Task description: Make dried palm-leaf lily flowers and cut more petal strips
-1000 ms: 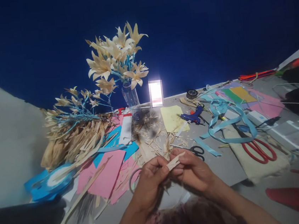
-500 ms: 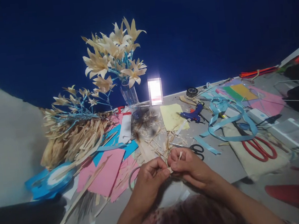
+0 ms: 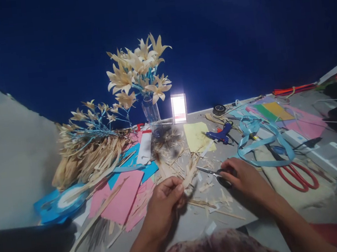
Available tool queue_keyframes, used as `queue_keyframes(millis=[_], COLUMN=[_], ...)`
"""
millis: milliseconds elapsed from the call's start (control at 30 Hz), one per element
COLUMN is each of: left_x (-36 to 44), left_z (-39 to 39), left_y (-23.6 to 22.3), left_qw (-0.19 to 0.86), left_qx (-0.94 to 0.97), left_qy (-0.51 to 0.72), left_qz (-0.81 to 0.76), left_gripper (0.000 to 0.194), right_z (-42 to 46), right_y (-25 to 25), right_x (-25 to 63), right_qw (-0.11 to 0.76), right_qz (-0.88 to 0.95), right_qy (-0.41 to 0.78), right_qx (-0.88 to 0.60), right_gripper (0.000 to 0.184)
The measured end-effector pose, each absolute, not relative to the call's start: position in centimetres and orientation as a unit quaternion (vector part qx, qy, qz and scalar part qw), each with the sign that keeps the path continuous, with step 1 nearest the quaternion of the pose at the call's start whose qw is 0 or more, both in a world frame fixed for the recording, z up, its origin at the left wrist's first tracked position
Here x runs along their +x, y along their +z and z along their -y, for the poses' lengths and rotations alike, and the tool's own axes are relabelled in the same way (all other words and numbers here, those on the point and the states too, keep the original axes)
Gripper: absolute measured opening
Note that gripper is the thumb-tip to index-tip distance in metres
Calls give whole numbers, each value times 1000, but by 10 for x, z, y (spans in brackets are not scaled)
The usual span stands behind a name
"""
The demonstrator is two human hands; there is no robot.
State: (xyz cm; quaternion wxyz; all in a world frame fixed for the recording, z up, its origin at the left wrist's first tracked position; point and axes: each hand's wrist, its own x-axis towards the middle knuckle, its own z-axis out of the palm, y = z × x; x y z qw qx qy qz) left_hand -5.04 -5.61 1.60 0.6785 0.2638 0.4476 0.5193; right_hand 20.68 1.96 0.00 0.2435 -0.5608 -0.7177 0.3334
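My left hand [image 3: 170, 193] is closed in a pinch, palm turned inward, above the middle of the table. Between its fingertips sits a small pale strip of dried husk [image 3: 188, 183], which blends partly with the scraps behind it. To the right, my right hand [image 3: 240, 174] has its fingers curled on the black handles of a pair of scissors [image 3: 208, 170]. The scissors lie low over the table, with the blades aimed left toward the scraps. Part of the handles is hidden by the fingers.
Pale artificial flowers [image 3: 137, 61] stand in a clear vase [image 3: 151, 113]. Left of it lie more flowers on a husk bundle [image 3: 90, 160] and pink paper [image 3: 123, 193]. To the right are a blue glue gun [image 3: 222, 133], light-blue ribbon [image 3: 265, 160] and red-handled scissors [image 3: 299, 178].
My right hand has left my left hand and moved right onto the black scissors. My left hand stays pinched, slightly lower left. The view has shifted a little.
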Motion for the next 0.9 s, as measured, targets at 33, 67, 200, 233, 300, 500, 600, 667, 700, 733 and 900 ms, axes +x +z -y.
queue_keyframes(millis=[33, 67, 200, 233, 300, 500, 600, 667, 700, 733, 900], left_x=[-50, -49, -46, -46, -44, -41, -42, -43, -42, -42, -29], left_z=[55, 53, 49, 49, 48, 46, 45, 45, 44, 43, 36], left_y=[16, 17, 20, 20, 20, 16, 16, 17, 18, 19, 26], left_qw=[680, 682, 687, 683, 667, 625, 623, 628, 633, 639, 666], left_qx=[255, 249, 250, 258, 271, 282, 271, 253, 243, 232, 200], left_qy=[525, 528, 521, 519, 520, 537, 541, 547, 549, 551, 546], left_qz=[-443, -441, -440, -444, -459, -492, -496, -493, -488, -484, -468], left_gripper=[27, 27, 26, 26, 26, 27, 28, 29, 29, 29, 30], right_z=[-20, -21, -21, -21, -22, -26, -28, -28, -26, -23, 3], right_y=[-6, -12, -27, -27, -25, -13, -10, -9, -8, -8, -10], right_x=[213, 218, 232, 233, 232, 223, 230, 237, 239, 240, 211], right_qw=[215, 183, 104, 99, 90, 11, 39, 90, 121, 152, 233], right_qz=[741, 760, 802, 806, 811, 830, 829, 793, 757, 710, 529], right_qy=[284, 251, 211, 207, 189, 200, 222, 301, 368, 444, 697], right_qx=[-570, -571, -549, -546, -547, -520, -511, -522, -526, -525, -424], right_gripper=[13, 14, 22, 24, 28, 7, 9, 14, 18, 23, 49])
